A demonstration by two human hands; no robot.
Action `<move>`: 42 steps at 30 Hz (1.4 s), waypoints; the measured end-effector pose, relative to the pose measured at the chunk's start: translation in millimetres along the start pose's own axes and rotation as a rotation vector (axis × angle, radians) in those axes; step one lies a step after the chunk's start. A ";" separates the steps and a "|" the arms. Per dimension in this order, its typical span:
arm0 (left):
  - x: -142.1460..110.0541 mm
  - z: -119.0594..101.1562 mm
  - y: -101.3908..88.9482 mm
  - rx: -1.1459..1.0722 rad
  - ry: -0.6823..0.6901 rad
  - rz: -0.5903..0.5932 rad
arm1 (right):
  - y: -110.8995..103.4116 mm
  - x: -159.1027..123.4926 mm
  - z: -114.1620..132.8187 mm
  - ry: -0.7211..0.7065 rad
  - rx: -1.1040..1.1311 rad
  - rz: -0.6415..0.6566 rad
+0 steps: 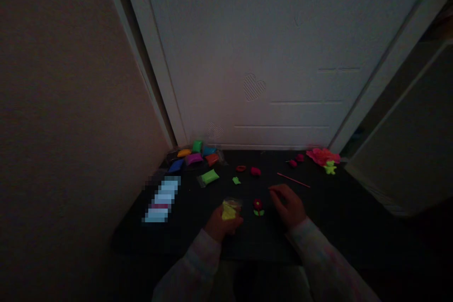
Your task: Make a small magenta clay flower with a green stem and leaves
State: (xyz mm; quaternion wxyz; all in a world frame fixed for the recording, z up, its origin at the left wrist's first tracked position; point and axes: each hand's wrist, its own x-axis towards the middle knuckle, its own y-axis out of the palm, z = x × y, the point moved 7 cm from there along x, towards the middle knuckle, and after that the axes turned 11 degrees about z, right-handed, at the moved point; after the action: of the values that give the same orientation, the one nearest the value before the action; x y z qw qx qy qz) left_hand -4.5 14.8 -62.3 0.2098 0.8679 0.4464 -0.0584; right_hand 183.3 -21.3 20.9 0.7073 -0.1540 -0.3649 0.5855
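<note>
My left hand is closed around a small clear packet of yellow modelling clay, just above the front of the dark table. To its right lies a little clay flower, dark red with a yellow centre and green leaves. Beyond the flower's right side, my right hand is held low with thumb and fingers drawn together. Whether anything sits between those fingertips is too dark to make out. Behind the hands are a green clay scrap, a pinkish-red clay lump and an orange-red ring-like piece.
Several coloured clay packets lie at the back left, with a light green packet nearer. A blurred bright panel is at left. A thin pink stick, pink clay bits, a pink flower shape and a yellow-green bear are at right.
</note>
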 end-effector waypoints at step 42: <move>-76.2 -89.3 -84.5 0.602 0.404 -0.795 | 31.6 -31.4 55.7 -0.122 0.126 -0.136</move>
State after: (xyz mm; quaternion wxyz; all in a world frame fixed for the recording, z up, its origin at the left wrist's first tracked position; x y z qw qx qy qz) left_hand -125.0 38.2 14.1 -0.1767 0.6477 0.7355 -0.0908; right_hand 120.3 -54.1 28.2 0.7301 -0.0481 -0.3794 0.5664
